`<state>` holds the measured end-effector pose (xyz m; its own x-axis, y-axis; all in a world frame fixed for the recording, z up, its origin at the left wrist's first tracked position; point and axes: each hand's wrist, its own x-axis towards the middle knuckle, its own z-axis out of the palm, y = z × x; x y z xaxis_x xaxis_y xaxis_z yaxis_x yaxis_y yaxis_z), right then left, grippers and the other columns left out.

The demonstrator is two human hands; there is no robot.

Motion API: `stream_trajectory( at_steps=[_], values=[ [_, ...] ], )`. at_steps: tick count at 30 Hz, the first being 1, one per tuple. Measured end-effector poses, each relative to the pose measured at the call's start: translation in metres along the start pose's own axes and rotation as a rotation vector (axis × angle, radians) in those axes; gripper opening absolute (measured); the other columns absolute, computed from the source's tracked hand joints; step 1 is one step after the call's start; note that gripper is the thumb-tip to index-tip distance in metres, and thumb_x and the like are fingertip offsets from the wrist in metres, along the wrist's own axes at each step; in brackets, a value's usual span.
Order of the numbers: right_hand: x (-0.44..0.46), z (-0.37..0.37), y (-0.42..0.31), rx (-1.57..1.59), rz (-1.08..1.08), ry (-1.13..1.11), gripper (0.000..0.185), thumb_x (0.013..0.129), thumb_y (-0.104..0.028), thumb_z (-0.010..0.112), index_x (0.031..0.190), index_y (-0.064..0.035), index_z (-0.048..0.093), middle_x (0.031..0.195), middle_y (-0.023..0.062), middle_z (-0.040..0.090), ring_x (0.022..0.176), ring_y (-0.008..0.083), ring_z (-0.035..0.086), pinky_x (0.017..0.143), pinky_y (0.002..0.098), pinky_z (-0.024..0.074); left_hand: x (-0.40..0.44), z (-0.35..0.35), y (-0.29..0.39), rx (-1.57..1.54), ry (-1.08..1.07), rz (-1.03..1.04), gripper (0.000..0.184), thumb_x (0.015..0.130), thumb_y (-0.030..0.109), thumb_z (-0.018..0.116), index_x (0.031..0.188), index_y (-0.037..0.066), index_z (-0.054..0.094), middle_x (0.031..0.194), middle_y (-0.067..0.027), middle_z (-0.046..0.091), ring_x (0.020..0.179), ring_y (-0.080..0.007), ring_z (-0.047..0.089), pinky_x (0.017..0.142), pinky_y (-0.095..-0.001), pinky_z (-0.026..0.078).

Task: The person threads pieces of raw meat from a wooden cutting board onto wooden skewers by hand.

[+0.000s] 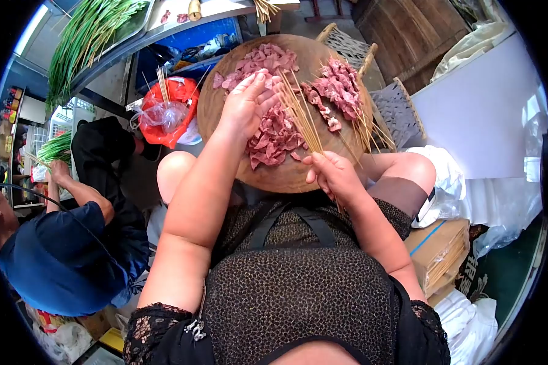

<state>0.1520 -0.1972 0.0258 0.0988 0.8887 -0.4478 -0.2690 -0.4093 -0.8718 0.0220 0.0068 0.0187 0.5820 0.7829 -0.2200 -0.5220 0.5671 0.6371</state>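
Over a round wooden board (262, 176), my left hand (248, 103) is held up with its fingers apart, just above pieces of raw meat (273, 137). My right hand (333, 175) grips a bundle of thin wooden skewers (301, 115) near the board's front edge, their far ends fanned towards my left hand. More cut meat (268, 59) lies at the back of the board. Skewered meat (340, 85) is stacked on the right side, its stick ends pointing towards me. A skewer with meat (324, 108) lies beside that stack.
A red bag (175, 112) with skewers stands left of the board. A person in dark blue (61, 255) works at the far left. Green stalks (91, 42) lie on a table at upper left. A cardboard box (438, 249) of sticks is at right, below a white panel (481, 115).
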Motion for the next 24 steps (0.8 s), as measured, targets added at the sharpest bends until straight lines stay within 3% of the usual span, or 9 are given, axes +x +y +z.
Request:
stream_trajectory(
  at_steps=[3, 7, 11, 14, 17, 24],
  values=[
    [0.002, 0.0, 0.002, -0.042, 0.021, 0.012, 0.028, 0.092, -0.027, 0.046, 0.098, -0.0013, 0.056, 0.066, 0.0029, 0.057, 0.039, 0.0025, 0.037, 0.034, 0.0161, 0.0289, -0.001, 0.001, -0.004, 0.126, -0.023, 0.035, 0.023, 0.085, 0.009, 0.057, 0.107, 0.004, 0.051, 0.102, -0.0122, 0.061, 0.099, -0.0232, 0.059, 0.087, -0.0347, 0.048],
    [-0.002, 0.005, 0.004, -0.043, 0.037, 0.062, 0.028, 0.091, -0.027, 0.047, 0.096, -0.0015, 0.056, 0.065, 0.0019, 0.056, 0.04, 0.0029, 0.038, 0.034, 0.0163, 0.0293, 0.001, -0.007, -0.009, 0.183, -0.065, 0.073, 0.029, 0.079, -0.002, 0.061, 0.106, 0.004, 0.052, 0.102, -0.0125, 0.06, 0.095, -0.021, 0.06, 0.083, -0.031, 0.05],
    [-0.001, 0.004, 0.004, 0.094, -0.013, 0.157, 0.021, 0.088, -0.022, 0.052, 0.098, -0.0031, 0.054, 0.064, 0.0011, 0.055, 0.04, 0.0031, 0.038, 0.033, 0.0164, 0.0279, 0.001, -0.007, -0.01, 0.177, -0.044, 0.131, 0.03, 0.079, -0.004, 0.06, 0.107, 0.003, 0.052, 0.102, -0.0125, 0.06, 0.096, -0.0211, 0.06, 0.082, -0.0301, 0.05],
    [0.0, 0.003, 0.007, 0.105, -0.131, 0.142, 0.02, 0.085, -0.016, 0.057, 0.1, -0.0049, 0.052, 0.064, 0.0018, 0.055, 0.039, 0.0028, 0.037, 0.033, 0.0164, 0.0255, -0.003, -0.002, -0.006, 0.269, -0.025, 0.162, 0.026, 0.083, 0.001, 0.058, 0.108, 0.002, 0.051, 0.104, -0.0139, 0.059, 0.099, -0.0231, 0.059, 0.083, -0.0326, 0.05],
    [-0.001, -0.001, 0.002, 0.14, -0.109, 0.138, 0.022, 0.083, -0.013, 0.06, 0.102, -0.006, 0.051, 0.063, 0.0014, 0.055, 0.039, 0.0024, 0.037, 0.035, 0.0163, 0.0248, -0.004, -0.004, 0.0, 0.107, 0.013, 0.055, 0.028, 0.094, 0.022, 0.043, 0.109, 0.0, 0.05, 0.106, -0.0165, 0.058, 0.103, -0.027, 0.057, 0.086, -0.0374, 0.049],
    [0.005, -0.004, 0.005, 0.082, -0.075, 0.148, 0.02, 0.085, -0.013, 0.057, 0.103, -0.0053, 0.052, 0.062, 0.0001, 0.055, 0.039, 0.002, 0.036, 0.036, 0.0162, 0.0253, -0.006, -0.002, 0.002, 0.048, -0.024, -0.017, 0.032, 0.094, 0.025, 0.042, 0.11, -0.001, 0.05, 0.108, -0.0179, 0.058, 0.102, -0.0273, 0.057, 0.087, -0.0382, 0.048]
  ],
)
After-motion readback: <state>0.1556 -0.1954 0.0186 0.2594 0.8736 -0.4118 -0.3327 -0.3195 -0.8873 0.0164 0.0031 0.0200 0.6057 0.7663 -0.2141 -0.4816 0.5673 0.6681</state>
